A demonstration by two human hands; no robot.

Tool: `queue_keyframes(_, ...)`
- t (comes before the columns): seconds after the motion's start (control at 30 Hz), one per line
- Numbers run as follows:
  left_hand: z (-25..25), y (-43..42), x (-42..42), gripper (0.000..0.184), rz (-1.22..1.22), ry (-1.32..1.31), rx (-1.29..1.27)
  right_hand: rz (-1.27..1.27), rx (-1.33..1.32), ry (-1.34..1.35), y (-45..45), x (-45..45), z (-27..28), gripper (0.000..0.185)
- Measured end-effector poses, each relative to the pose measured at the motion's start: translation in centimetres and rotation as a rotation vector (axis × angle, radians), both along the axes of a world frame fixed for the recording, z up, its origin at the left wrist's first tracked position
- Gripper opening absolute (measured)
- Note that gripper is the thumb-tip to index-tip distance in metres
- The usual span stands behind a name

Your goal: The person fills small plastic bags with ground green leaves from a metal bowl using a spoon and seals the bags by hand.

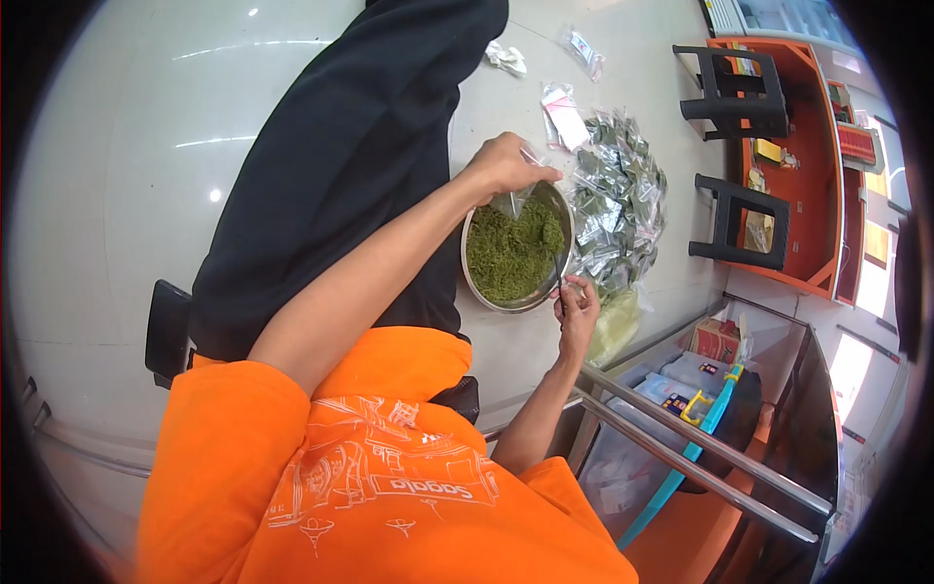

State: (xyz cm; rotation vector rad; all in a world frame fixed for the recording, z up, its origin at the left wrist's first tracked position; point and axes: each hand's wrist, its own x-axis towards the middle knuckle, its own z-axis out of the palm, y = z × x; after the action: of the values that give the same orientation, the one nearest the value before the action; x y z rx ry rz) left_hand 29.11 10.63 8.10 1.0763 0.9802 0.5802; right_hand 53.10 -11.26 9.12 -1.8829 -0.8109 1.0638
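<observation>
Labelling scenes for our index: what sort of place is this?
Probably a small shop or its back room, though I can't be sure. Clues: an orange cabinet with items inside, dark stools by it, and a pile of filled plastic packets on the pale floor.

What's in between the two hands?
The head view shows a round bowl of green stuff between the left hand and the right hand.

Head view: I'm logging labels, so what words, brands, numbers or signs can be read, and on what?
"Sagala": upside down, on the orange shirt.
Too small or blurred to read: the shirt's other lettering; markings on the clear packet on the floor; any print on the red box.
</observation>
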Motion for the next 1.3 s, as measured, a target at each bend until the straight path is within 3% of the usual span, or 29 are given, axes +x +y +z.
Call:
queue_keyframes(0.17,-0.3,0.0,0.3,0.058,0.04,0.05,0.032,-0.109,0.102,-0.116,-1.3,0.2,-0.1,0.032)
queue_keyframes(0.37,0.0,-0.1,0.1,0.059,0.044,0.131,0.085,-0.061,0.084,-0.29,-2.6,0.9,-2.2,0.036)
queue_keyframes(0.57,-0.5,0.0,0.2,0.057,0.056,0.171,0.181,-0.152,0.138,-0.185,-3.2,0.3,-3.2,0.034)
queue_keyframes(1.1,0.2,-0.5,0.0,0.048,-0.022,0.277,0.366,-0.122,0.176,-0.302,-3.3,-0.4,-3.5,0.034)
queue_keyframes(1.3,0.3,-1.2,-0.1,0.04,-0.035,0.345,0.575,-0.157,0.196,-0.282,-3.5,-0.6,-3.4,0.033)
